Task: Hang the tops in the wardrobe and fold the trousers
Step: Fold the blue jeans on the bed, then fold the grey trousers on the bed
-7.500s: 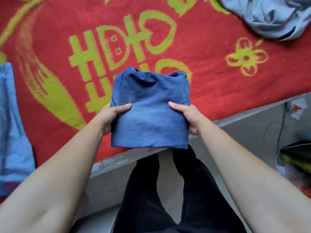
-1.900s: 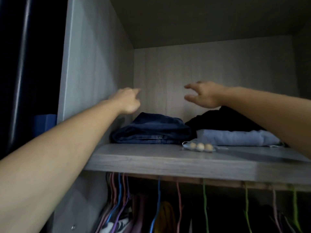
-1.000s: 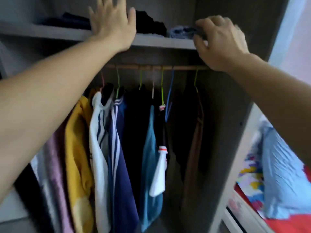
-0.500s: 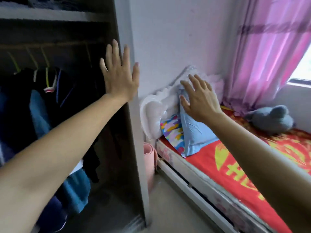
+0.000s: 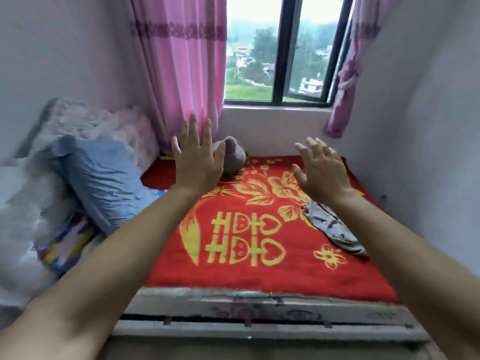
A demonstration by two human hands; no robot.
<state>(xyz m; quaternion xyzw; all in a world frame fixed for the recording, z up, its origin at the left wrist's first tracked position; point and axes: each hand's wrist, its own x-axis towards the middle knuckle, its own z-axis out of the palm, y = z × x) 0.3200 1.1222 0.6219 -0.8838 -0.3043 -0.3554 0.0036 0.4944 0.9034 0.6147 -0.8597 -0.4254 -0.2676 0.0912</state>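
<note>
A bed (image 5: 259,309) fills the narrow room between pale walls (image 5: 52,48), spread with a red blanket (image 5: 259,278) patterned in yellow. Daylight enters through a dark-framed window (image 5: 281,48) at the far end, flanked by pink curtains (image 5: 179,68), the right one tied. A blue pillow (image 5: 104,178) leans at left.
</note>
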